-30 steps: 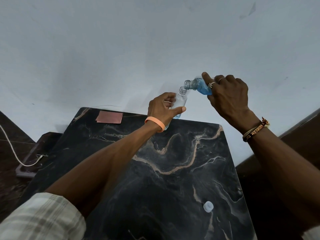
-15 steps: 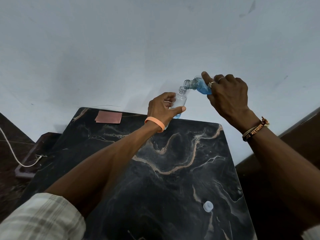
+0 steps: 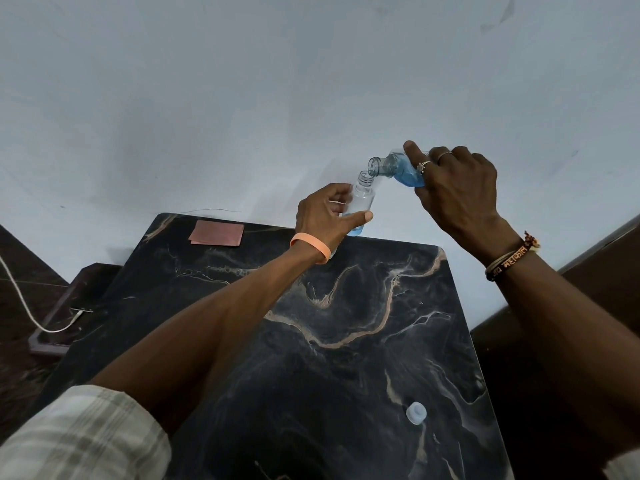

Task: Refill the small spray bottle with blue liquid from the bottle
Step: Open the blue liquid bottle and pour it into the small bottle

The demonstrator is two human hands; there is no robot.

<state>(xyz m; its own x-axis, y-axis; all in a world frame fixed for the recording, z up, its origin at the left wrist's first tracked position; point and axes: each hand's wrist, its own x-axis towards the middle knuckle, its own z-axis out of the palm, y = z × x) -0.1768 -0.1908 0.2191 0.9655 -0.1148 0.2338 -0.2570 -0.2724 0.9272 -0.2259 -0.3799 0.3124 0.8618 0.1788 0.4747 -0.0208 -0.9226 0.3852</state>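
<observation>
My left hand [image 3: 325, 216] grips the small clear spray bottle [image 3: 362, 200], held nearly upright above the far edge of the black marble table [image 3: 346, 341], its neck uncapped. A little blue liquid shows at its bottom under my thumb. My right hand [image 3: 457, 188] holds the bigger bottle [image 3: 398, 169] with blue liquid, tipped to the left. Its open mouth sits just above and to the right of the small bottle's neck. The blue liquid lies in the lower body of the tilted bottle.
A white cap [image 3: 416, 412] lies on the table near the front right. A reddish-brown card [image 3: 217, 232] rests at the far left corner. A dark tray with a white cable [image 3: 20, 299] sits on the floor to the left. A pale wall stands behind.
Both hands and both bottles stay almost still; the big bottle stays tipped over the small one's neck.
</observation>
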